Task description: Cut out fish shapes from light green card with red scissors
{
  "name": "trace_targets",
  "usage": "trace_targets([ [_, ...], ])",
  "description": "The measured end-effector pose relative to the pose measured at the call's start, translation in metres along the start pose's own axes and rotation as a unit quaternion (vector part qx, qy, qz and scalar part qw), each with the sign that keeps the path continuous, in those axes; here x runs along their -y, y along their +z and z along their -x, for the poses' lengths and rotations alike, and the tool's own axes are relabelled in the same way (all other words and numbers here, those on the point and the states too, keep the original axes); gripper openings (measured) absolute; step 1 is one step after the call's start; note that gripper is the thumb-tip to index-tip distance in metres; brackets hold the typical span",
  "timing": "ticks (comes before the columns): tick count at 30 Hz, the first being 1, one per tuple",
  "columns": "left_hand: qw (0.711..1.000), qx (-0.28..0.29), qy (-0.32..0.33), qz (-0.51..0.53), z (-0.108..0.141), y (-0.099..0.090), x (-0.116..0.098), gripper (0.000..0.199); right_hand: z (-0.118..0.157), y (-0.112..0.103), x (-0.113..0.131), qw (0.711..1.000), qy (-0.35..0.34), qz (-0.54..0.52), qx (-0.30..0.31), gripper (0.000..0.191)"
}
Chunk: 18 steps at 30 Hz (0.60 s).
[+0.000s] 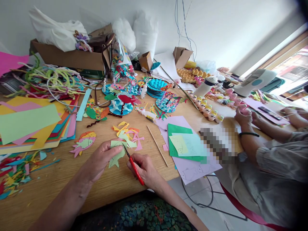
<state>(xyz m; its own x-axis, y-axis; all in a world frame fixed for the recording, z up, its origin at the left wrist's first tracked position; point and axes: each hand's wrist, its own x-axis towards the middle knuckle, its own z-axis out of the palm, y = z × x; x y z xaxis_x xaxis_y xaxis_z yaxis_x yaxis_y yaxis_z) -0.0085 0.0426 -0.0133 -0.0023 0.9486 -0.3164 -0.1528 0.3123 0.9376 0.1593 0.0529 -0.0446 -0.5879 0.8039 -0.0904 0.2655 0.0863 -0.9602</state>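
Observation:
Between the thumb and fingers of my left hand (102, 157) is a light green paper piece (117, 159), partly cut into a fish shape. My right hand (145, 170) is closed on red-handled scissors (135, 168), whose dark blades reach the paper's right edge. Just beyond the green paper lie orange, yellow and pink paper scraps (137, 141). Left of my left hand, a layered paper fish (84, 142) in orange, green and pink rests on the table. A thin wooden stick (157, 146) lies to the right of my right hand.
Coloured paper sheets (29, 120) are stacked at the left, with cut scraps (16, 173) in front. Purple paper with drawn fish (196, 170) lies under green sheets (179, 128). Blue decorated discs (121, 107) and a glue bottle (147, 113) stand farther back. A co-worker's hands (244, 117) are at the right.

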Motion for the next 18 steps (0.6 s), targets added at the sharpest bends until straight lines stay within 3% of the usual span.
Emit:
trace_targets([
  [18, 0.999, 0.018, -0.019, 0.045, -0.0015, 0.0000, 0.0027, 0.020, -0.0008, 0.0012, -0.0040, 1.000, 0.009, -0.017, 0.001, 0.035],
])
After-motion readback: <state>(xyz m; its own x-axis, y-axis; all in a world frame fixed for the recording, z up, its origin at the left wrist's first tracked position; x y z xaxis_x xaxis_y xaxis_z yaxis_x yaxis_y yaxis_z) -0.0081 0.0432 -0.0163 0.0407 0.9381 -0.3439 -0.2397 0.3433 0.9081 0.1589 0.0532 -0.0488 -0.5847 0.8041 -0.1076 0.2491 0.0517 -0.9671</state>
